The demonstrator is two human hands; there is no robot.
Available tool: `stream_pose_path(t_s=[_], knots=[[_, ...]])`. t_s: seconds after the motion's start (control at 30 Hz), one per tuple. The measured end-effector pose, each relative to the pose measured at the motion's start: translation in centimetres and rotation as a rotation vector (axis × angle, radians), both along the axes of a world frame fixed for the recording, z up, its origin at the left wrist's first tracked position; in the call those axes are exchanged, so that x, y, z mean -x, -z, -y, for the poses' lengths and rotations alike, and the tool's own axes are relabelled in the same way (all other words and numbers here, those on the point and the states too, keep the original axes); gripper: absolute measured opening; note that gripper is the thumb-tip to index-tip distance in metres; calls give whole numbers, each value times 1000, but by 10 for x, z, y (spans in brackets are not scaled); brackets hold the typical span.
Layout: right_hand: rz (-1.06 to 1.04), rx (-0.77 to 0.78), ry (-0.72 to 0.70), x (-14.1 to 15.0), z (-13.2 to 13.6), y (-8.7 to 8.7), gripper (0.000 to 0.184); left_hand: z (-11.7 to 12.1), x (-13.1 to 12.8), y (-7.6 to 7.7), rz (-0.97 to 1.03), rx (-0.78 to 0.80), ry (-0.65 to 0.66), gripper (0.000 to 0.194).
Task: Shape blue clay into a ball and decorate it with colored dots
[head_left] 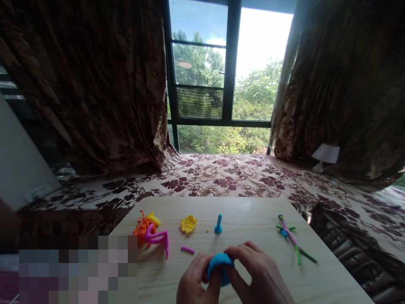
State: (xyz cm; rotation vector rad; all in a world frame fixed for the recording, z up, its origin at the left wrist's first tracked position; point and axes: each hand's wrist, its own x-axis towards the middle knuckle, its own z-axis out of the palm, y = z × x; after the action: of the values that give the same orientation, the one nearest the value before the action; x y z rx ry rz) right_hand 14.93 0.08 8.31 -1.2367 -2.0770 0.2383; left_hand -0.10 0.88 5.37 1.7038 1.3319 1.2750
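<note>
A piece of blue modelling clay [220,261], curved into a shallow cup or cap shape, is held between both hands above the front of the table. My left hand [198,280] pinches its left side, with the thumb pressed inside the curve. On the opposite rim, the fingers and thumb of my right hand [257,274] are closed. Just beyond the hands, a blue clay peg on a round foot [218,224] stands upright. A short purple clay stick [187,250] lies to the left of it, nearer to me.
On the pale wooden table [253,211] sit a flat yellow clay piece [188,224], a yellow crumb [208,230], an orange and purple clay figure [148,232] and a green and pink clay figure [289,236]. Farther back are a flowered window seat [228,177] and a white lamp [326,153].
</note>
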Motion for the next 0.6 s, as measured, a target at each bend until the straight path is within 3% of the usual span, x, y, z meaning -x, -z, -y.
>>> stream_pose_path(t_s=[0.13,0.23,0.37,0.43,0.6], knots=[[39,55,80,2,6,-9,15,6,-5,-8,-12,19,-20,19],[29,71,26,1,7,-12,17,8,-5,-12,21,-10,-30,18],[-93,60,-25,-1,7,-10,33,8,-6,-14,197,185,6,22],[-102,68,-3,-1,7,-9,29,8,-8,-13,262,253,54,26],[-10,61,-22,2,6,-12,21,6,-6,-10,85,89,-11,24]])
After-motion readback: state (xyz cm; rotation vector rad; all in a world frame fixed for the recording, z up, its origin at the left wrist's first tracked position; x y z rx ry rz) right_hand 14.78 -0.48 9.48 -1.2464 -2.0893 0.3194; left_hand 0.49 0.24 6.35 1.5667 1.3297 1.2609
